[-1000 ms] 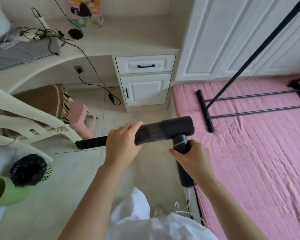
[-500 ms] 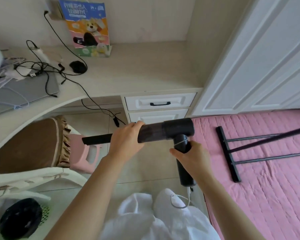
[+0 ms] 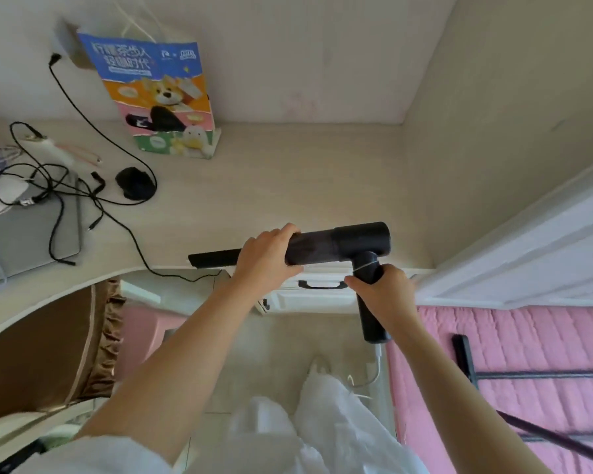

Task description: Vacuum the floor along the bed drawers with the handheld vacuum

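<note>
Handheld vacuum [image 3: 336, 242] is held level in the air over the counter [image 3: 288, 186] edge, nozzle pointing left, well above the floor [image 3: 288, 340]. Left hand [image 3: 267, 258] is wrapped round its barrel; right hand [image 3: 380, 292] grips the downward handle. Pink bed [image 3: 528, 350] lies at lower right.

A home bedroom: pink quilted bed [image 3: 528, 364] beside a corner desk [image 3: 288, 186] with laptop [image 3: 24, 237].

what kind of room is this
Most likely a bedroom with a study corner: a pink quilted bed on the right, a built-in desk carrying a laptop and cables, and white wardrobe doors.
</note>
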{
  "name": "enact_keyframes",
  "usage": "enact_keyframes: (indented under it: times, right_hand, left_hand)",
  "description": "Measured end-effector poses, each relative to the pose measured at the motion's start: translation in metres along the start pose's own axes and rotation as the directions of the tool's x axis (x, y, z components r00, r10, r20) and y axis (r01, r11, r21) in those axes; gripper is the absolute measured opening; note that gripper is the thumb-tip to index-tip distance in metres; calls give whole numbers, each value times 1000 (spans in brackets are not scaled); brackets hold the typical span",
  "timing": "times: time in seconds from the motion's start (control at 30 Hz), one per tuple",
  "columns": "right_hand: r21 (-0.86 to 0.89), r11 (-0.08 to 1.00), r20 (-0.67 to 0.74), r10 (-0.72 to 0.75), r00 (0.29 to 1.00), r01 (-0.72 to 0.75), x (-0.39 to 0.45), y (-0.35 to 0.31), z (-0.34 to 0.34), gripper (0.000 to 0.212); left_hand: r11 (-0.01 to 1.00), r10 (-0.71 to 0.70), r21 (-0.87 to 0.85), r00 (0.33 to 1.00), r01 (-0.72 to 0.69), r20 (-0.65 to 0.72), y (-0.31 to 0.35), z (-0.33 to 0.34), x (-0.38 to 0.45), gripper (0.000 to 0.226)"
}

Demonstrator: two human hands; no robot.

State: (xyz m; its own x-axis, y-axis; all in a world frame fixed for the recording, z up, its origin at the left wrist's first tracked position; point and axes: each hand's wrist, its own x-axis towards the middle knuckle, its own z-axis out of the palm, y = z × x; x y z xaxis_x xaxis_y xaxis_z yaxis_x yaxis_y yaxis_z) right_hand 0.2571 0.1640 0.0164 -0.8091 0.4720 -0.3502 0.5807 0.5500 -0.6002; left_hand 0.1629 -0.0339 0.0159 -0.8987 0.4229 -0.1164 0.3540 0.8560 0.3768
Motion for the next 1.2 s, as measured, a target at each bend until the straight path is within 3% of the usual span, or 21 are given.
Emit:
enact_keyframes:
  times: [0.27,0.47,0.97,1.2]
  right_hand:
    - [86,988,102,122,987,-131,131,-13,34,35]
    - [6,983,101,184,978,-186,173,-5,52,45]
    - [-112,978,106,189,976,-177,192,-6,59,54]
    - [-69,982,142,184,973,-176,185,-6,45,41]
  left_hand:
    - [999,3,37,999,-5,35,-28,40,129,49]
    - [1000,-2,-2,990,2,139,-43,62,174,54]
    - [1000,-26,4,985,26,172,-51,73,194,54]
    - [997,-71,48,983,64,170,-58,58,179,85]
